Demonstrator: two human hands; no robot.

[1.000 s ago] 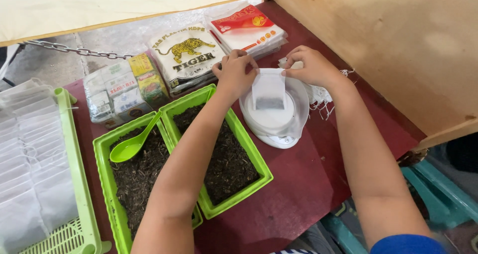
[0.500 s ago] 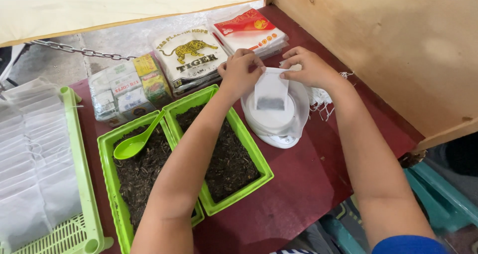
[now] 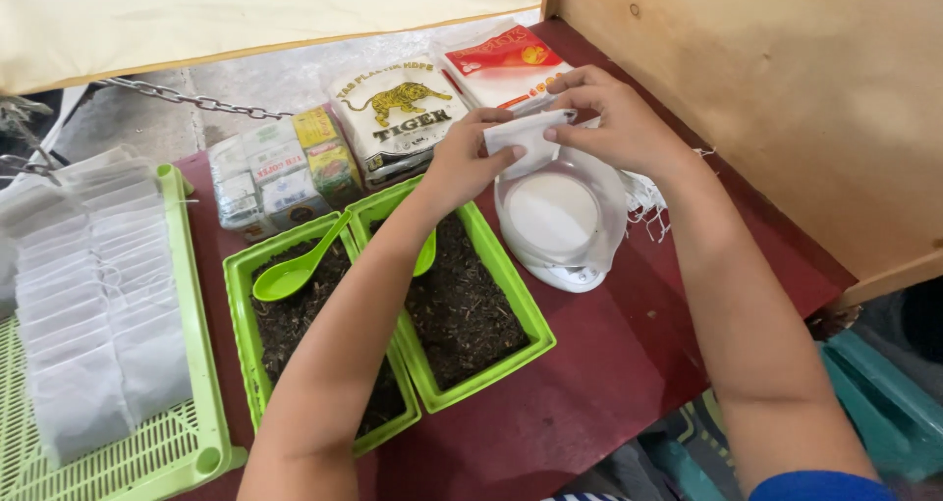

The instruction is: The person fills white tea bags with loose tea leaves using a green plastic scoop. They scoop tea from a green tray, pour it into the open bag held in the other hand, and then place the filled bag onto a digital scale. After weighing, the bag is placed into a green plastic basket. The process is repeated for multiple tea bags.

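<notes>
Both my hands hold one small white paper sachet (image 3: 527, 136) in the air just above a small white scale (image 3: 558, 221). My left hand (image 3: 462, 162) pinches its left edge and my right hand (image 3: 614, 123) grips its top and right side. The scale's round plate is bare. Below my left forearm stand two green trays (image 3: 511, 300) filled with dark loose leaves; a green plastic spoon (image 3: 295, 270) rests in the left one (image 3: 239, 295), and another green spoon (image 3: 425, 253) peeks out beside my arm.
A green slotted basket (image 3: 187, 442) at the left holds rows of white sachets (image 3: 93, 295). Printed packets (image 3: 398, 108) and small boxes (image 3: 285, 167) lie at the back of the dark red table (image 3: 609, 363). A wooden panel (image 3: 786, 98) rises at the right; a chain (image 3: 187, 98) hangs behind.
The sachet that lay on the scale has been lifted off by both hands and is now held above it, leaving the plate bare.
</notes>
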